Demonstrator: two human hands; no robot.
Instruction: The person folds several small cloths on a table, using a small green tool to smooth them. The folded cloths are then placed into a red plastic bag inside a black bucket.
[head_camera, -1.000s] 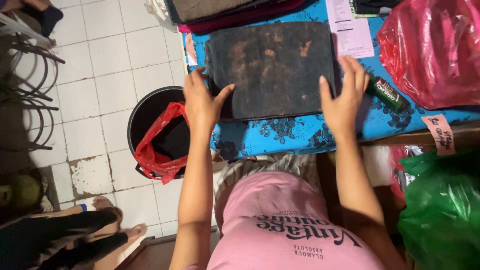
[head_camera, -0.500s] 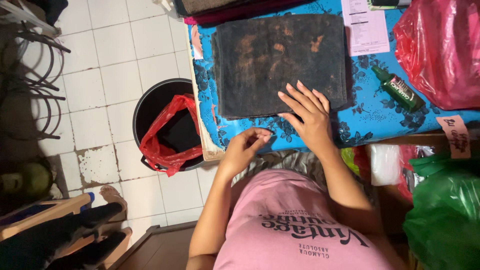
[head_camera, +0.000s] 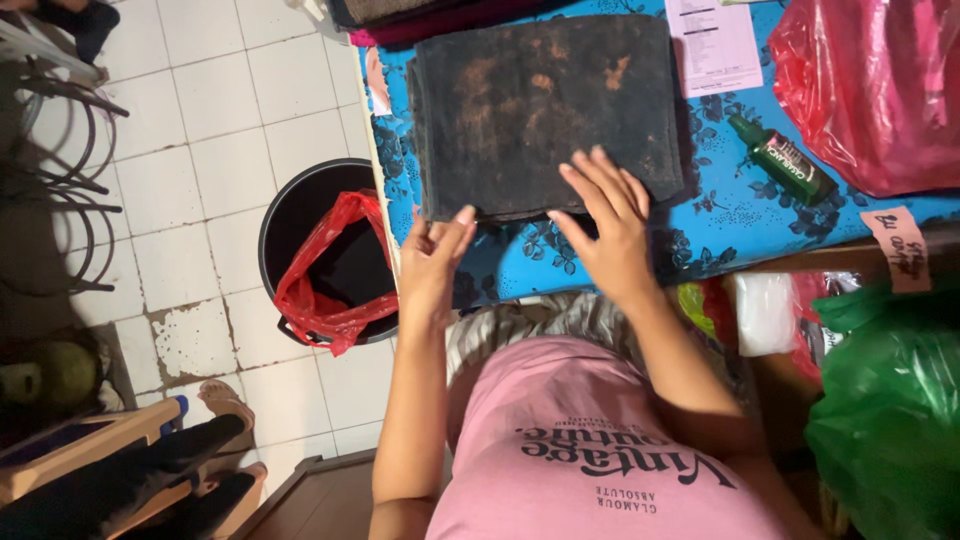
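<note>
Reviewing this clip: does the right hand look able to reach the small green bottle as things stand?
Probably yes. The right hand rests flat on the dark folded towel, and the green bottle lies on the blue cloth just beside the towel, with nothing between them.

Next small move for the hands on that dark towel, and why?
Probably pinch the near-left corner with the left hand: its fingertips sit at that corner of the folded dark towel, while the right hand lies flat on the near edge, pinning it.
</note>
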